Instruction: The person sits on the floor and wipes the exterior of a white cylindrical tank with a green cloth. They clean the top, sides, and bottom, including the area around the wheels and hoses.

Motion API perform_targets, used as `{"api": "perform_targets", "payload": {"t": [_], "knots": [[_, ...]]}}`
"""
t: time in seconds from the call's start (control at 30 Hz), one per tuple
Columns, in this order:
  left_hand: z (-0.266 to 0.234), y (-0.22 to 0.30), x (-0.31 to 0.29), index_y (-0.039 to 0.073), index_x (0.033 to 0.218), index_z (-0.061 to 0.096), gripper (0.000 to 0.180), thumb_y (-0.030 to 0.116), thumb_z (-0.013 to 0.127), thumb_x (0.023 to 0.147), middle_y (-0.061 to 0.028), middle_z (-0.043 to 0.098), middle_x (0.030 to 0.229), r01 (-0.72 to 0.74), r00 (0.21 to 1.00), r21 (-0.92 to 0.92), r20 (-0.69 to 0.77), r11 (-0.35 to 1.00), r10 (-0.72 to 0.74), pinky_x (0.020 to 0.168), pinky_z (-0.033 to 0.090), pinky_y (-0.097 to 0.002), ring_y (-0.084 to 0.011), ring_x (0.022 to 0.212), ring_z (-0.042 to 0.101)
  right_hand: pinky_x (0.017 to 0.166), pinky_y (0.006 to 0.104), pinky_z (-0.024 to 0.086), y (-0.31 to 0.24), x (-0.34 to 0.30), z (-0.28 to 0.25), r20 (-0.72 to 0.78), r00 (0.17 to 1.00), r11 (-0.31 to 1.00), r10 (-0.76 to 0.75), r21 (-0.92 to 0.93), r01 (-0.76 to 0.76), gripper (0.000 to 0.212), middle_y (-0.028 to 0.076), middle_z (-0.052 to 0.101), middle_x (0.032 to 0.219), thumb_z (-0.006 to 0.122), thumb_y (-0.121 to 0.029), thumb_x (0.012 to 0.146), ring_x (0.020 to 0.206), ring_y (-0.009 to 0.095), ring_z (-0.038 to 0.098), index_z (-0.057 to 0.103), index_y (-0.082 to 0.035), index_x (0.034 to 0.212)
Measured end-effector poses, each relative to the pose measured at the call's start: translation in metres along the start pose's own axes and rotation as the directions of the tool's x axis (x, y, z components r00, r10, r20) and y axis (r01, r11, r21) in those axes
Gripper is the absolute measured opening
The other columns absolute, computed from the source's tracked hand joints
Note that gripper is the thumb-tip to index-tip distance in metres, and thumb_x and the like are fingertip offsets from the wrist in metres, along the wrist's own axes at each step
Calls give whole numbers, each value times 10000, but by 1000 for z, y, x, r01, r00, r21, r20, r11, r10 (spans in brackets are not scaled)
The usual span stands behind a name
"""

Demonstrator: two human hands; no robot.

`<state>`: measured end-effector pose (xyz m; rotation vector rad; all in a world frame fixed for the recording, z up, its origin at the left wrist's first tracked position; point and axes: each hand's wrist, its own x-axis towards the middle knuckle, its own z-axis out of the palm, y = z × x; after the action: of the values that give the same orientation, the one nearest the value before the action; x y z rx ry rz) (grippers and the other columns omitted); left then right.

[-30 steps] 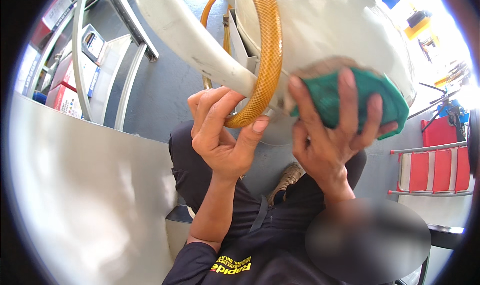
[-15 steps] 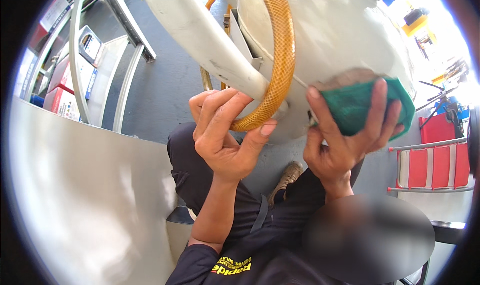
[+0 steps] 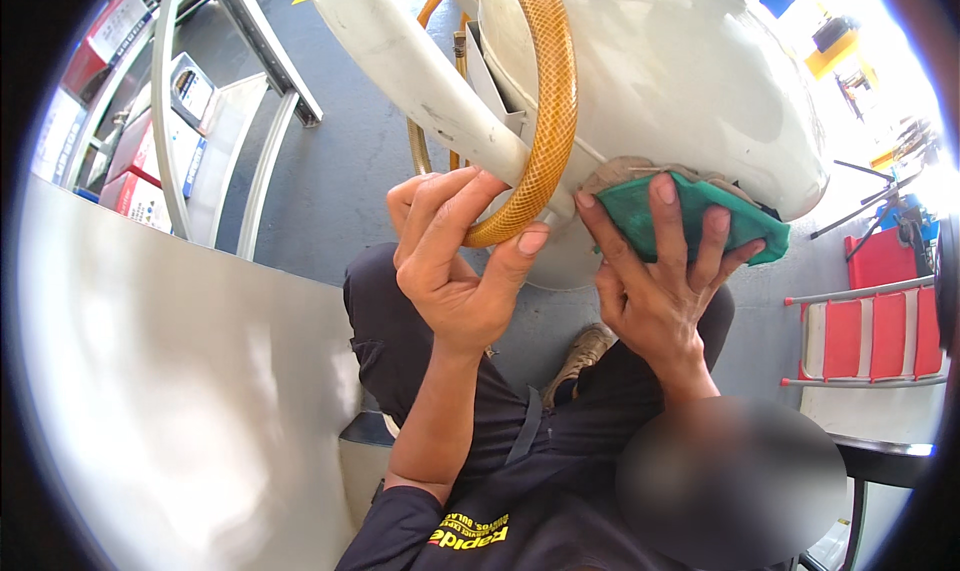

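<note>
Two hands are positioned at the white tank (image 3: 690,81), whose upper part is cut off by the frame. Before the tank's left side, the left hand (image 3: 452,266) has its grip closed on the amber hose (image 3: 557,81), pinched at the lower bend; the fingers conceal the hose's continuation. At the tank's lower edge, the right hand (image 3: 655,296) lies with spread fingers over the green cloth (image 3: 737,216); whether this grip clasps or merely presses cannot be told. Below the tank, a blurred disc (image 3: 730,486) masks the right forearm.
</note>
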<state>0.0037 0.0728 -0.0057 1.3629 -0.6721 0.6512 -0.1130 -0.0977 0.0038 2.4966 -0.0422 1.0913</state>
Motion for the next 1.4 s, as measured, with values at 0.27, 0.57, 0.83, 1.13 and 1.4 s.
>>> {"api": "perform_targets", "payload": {"t": [0.27, 0.57, 0.83, 1.13, 1.4], "knots": [[6, 0, -3, -30, 1109, 751, 441, 238, 916, 801, -99, 714, 1086, 56, 996, -26, -67, 998, -58, 920, 457, -387, -263, 1034, 559, 1242, 684, -163, -15, 51, 14, -177, 984, 988, 1, -150, -29, 455, -26, 373, 1714, 703, -260, 958, 1626, 385, 116, 720, -525, 1328], [4, -4, -5, -48, 1098, 732, 439, 238, 913, 818, -102, 688, 1072, 45, 998, -34, -50, 998, -47, 928, 455, -397, -279, 1032, 550, 1245, 729, -115, -14, -34, 57, -266, 962, 993, 55, -91, -81, 462, -78, 289, 1747, 679, -362, 969, 1644, 350, 68, 655, -553, 1389], [12, -3, -8, -80, 1115, 725, 477, 336, 848, 915, -86, 650, 1059, 117, 973, -124, -186, 985, -138, 906, 449, -339, -200, 1006, 563, 1260, 727, 10, -18, 25, 37, -389, 886, 968, 250, 81, -238, 424, 36, 230, 1760, 681, -491, 982, 1623, 449, 67, 646, -527, 1403], [10, -16, -16, -99, 1312, 646, 596, 391, 768, 994, -132, 687, 1251, 105, 968, -139, -213, 985, -133, 959, 484, -348, -168, 1022, 601, 1280, 715, 9, -20, -67, 99, -405, 854, 943, 327, 200, -266, 527, -47, 245, 1765, 584, -594, 998, 1636, 376, 133, 510, -554, 1518], [19, -18, -14, -107, 1357, 606, 578, 391, 658, 1069, -98, 657, 1183, 63, 970, -122, -228, 990, -89, 953, 459, -334, -161, 1038, 563, 1302, 655, 49, -6, -2, 42, -380, 754, 833, 535, 384, -398, 503, 54, 325, 1737, 593, -617, 1004, 1618, 435, 185, 494, -593, 1496]]}}
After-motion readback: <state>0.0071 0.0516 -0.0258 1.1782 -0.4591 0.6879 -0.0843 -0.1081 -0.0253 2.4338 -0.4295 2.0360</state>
